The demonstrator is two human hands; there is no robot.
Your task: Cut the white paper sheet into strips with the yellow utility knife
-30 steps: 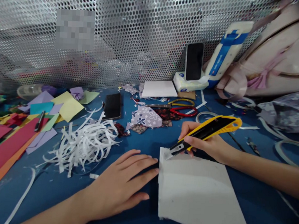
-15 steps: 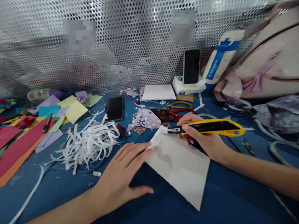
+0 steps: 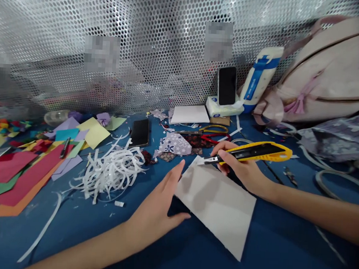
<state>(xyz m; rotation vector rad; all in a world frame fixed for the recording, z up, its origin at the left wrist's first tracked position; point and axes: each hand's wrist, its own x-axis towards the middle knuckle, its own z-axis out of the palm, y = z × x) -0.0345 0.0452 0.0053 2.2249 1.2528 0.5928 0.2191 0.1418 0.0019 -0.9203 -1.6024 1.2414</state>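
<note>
A yellow and black box cutter [image 3: 253,151] is held in my right hand [image 3: 241,166], its metal tip pointing left over the top corner of a light grey board [image 3: 218,200]. The board lies tilted on the blue table. At the board's left edge, my left hand [image 3: 160,201] has its thumb apart from its raised fingers and holds nothing. Behind the board's top corner lies a piece of floral fabric [image 3: 174,144].
Left of centre is a heap of white paper strips [image 3: 111,171], with coloured paper [image 3: 35,175] farther left. Behind are a dark phone [image 3: 140,132], red-handled scissors [image 3: 217,139] and a white pad [image 3: 190,114]. A bottle [image 3: 260,78] and a bag [image 3: 335,78] stand at back right.
My left hand has turned more on edge, its fingers lifting from the board's left edge. The cutter's tip has shifted slightly right and down. The whole view has shifted slightly.
</note>
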